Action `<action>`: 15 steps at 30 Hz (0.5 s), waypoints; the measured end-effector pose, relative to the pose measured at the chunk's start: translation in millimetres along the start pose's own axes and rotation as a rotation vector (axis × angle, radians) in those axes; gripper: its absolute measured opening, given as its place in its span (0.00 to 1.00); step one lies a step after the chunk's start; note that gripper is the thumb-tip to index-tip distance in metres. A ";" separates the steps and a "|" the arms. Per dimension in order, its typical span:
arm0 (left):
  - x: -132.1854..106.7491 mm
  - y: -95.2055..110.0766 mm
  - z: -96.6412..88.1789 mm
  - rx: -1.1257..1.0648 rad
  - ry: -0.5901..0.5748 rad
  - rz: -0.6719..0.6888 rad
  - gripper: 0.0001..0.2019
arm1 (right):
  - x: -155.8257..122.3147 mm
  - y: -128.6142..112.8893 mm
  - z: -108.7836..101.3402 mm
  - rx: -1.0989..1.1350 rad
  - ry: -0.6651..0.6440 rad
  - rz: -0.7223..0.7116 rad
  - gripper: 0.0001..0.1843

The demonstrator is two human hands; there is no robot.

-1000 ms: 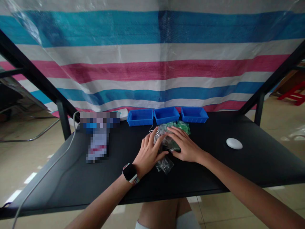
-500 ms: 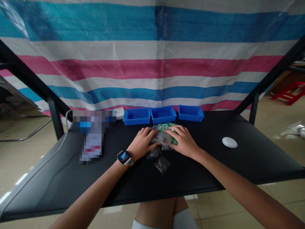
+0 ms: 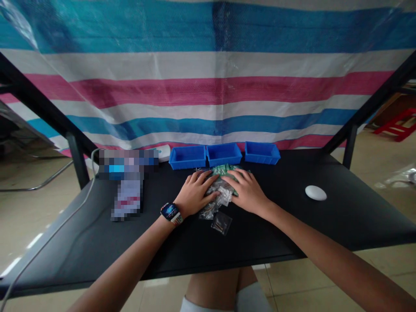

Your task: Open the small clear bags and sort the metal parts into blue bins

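Observation:
Both hands rest on a heap of small clear plastic bags (image 3: 218,193) with green parts showing at its far side, in the middle of a black table (image 3: 292,229). My left hand (image 3: 194,195), with a smartwatch on its wrist, lies flat on the heap's left side, fingers stretched out. My right hand (image 3: 246,192) lies flat on the right side, fingers spread. One small bag (image 3: 221,222) lies apart on the table just in front of the heap. Behind the heap stand three blue bins: left (image 3: 187,157), middle (image 3: 224,154) and right (image 3: 261,152).
A white oval object (image 3: 315,193) lies at the right of the table. A blurred-out item (image 3: 127,182) and a white cable (image 3: 58,225) are at the left. A striped tarp (image 3: 208,82) hangs behind; black frame posts stand at both sides.
Both hands have shifted slightly over the heap, pushing bags about; a small bag has come free and lies in front. The camera has tilted a little.

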State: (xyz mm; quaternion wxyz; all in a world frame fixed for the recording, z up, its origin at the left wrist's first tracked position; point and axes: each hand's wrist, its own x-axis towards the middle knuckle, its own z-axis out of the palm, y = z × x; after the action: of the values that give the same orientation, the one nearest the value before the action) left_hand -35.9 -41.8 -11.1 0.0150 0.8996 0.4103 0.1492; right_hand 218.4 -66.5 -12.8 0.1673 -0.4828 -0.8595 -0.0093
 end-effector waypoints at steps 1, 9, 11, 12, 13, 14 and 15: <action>-3.2 -1.4 -0.7 0.007 0.020 -0.037 0.31 | -2.1 1.4 -1.7 -0.013 0.014 0.036 0.28; -30.8 18.8 -1.1 -0.026 0.014 -0.056 0.36 | -27.2 -16.7 5.1 0.005 0.017 0.028 0.36; -24.7 28.4 2.8 -0.033 -0.017 -0.017 0.42 | -20.8 -20.9 10.3 0.010 0.001 0.023 0.39; -20.1 32.1 5.0 -0.035 -0.014 -0.024 0.43 | -16.2 -21.2 12.4 0.013 -0.002 0.031 0.40; -15.2 34.6 7.1 -0.036 -0.002 -0.041 0.43 | -11.4 -20.4 13.9 0.019 0.001 0.042 0.40; -10.4 35.8 9.0 -0.038 0.014 -0.061 0.42 | -7.1 -18.6 15.0 0.031 0.010 0.055 0.39; -6.3 36.0 10.6 -0.043 0.021 -0.078 0.41 | -3.4 -16.2 15.6 0.048 0.024 0.065 0.38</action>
State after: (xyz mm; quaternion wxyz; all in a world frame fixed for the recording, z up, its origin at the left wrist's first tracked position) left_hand -10.4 -69.3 -17.4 0.0360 0.8808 0.4418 0.1666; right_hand 202.1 -75.2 -26.1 0.1897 -0.5061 -0.8413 0.0110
